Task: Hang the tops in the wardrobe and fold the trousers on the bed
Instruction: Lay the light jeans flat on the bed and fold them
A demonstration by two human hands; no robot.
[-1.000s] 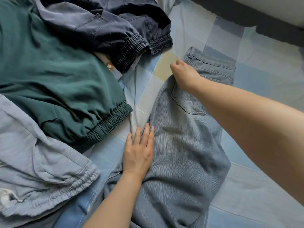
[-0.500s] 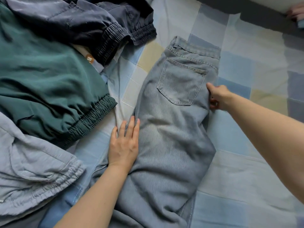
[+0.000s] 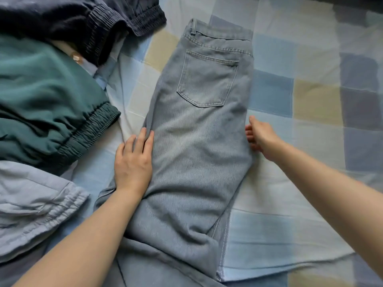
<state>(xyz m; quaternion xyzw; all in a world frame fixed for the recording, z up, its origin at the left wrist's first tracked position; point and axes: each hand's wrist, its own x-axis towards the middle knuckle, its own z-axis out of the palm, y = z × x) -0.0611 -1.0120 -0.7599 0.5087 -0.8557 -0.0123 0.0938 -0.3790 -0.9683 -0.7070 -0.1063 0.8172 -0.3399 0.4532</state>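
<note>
Lying lengthwise on the checked bedsheet, the light blue jeans are folded leg over leg with 1 back pocket facing up. The left hand presses flat and open on their left edge, gripping nothing. The right hand touches the right edge with fingers loosely curled, and whether it pinches the denim I cannot tell; 3 other garments lie heaped to the left.
</note>
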